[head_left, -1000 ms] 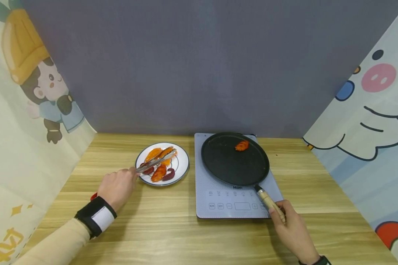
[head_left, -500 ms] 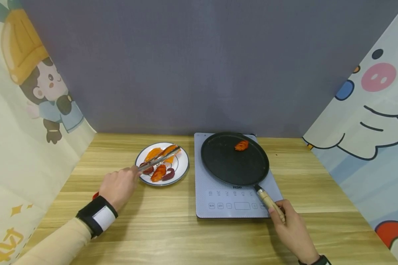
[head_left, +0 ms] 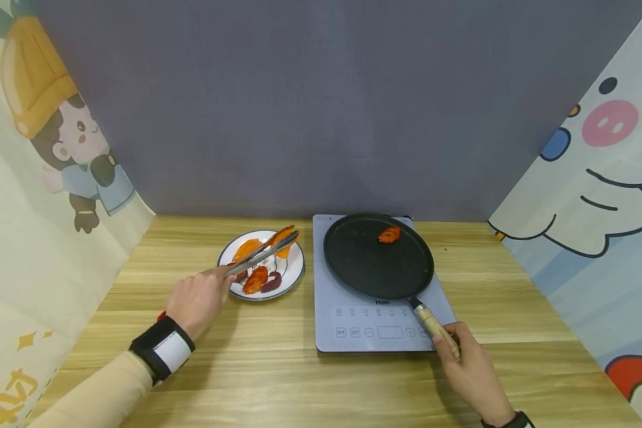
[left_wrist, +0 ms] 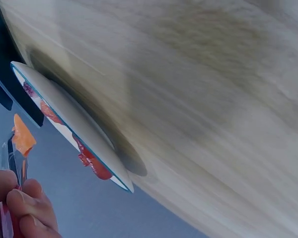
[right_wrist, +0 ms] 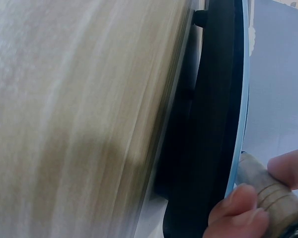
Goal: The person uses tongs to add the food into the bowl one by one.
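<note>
My left hand [head_left: 199, 302] grips metal tongs [head_left: 258, 257] over the white plate [head_left: 298, 268]. An orange slice of food [left_wrist: 24, 136] is caught between the tongs' tips; the left wrist view shows it raised off the plate. Still on the plate lie another orange slice [head_left: 246, 249], a glossy red-orange piece [head_left: 255, 280] like a chicken wing, a dark red curled piece [head_left: 271, 282] and a reddish piece partly hidden by the tongs. My right hand [head_left: 473, 368] holds the wooden handle [head_left: 432, 324] of a flat black pan [head_left: 374, 261]. One red-orange wing-like piece [head_left: 389, 235] sits in the pan's far right part.
Under the pan is a pale induction cooker [head_left: 331, 324] with touch keys along its front. It stands right of the plate on the wood-grain table [head_left: 278, 380]. A grey panel [head_left: 310, 107] rises behind, and printed cloths hang at both sides.
The left hand and tongs have shifted slightly right and away from me, carrying the orange slice up toward the plate's far right rim. The right hand and pan have stayed put.
</note>
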A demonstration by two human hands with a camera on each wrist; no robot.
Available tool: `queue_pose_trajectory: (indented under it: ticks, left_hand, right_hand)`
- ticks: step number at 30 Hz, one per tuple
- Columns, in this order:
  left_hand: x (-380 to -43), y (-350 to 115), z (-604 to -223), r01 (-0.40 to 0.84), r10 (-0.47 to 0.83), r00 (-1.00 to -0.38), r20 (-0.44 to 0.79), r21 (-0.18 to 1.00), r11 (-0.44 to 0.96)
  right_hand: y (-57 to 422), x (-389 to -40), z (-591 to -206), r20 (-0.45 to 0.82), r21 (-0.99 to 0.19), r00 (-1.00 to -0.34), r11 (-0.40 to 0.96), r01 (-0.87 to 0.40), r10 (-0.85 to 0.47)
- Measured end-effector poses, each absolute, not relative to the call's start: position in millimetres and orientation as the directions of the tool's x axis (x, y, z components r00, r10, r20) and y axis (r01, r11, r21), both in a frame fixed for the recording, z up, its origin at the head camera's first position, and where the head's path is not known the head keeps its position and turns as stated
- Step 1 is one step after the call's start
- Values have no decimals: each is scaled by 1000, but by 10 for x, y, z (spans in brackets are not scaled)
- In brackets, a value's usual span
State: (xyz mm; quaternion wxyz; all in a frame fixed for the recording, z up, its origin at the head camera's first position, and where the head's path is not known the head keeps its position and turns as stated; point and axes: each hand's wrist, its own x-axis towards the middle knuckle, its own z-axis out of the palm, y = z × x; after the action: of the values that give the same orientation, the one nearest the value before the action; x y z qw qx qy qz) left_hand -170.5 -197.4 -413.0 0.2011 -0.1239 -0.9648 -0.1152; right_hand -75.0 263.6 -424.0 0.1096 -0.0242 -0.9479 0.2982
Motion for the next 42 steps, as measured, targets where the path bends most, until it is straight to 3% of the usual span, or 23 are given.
queue_pose_trajectory:
  ticks: [25, 42]
  left_hand:
    - [-1754, -1716, -4095, 343, 201, -855, 478, 232, 910]
    - [-1792, -1546, -4093, 381, 242, -832, 498, 198, 903]
  right_hand:
    - [2638, -749, -4241, 211, -571, -971, 820, -33, 108]
    - [2641, -749, -4245, 203, -562, -971, 827, -14, 122]
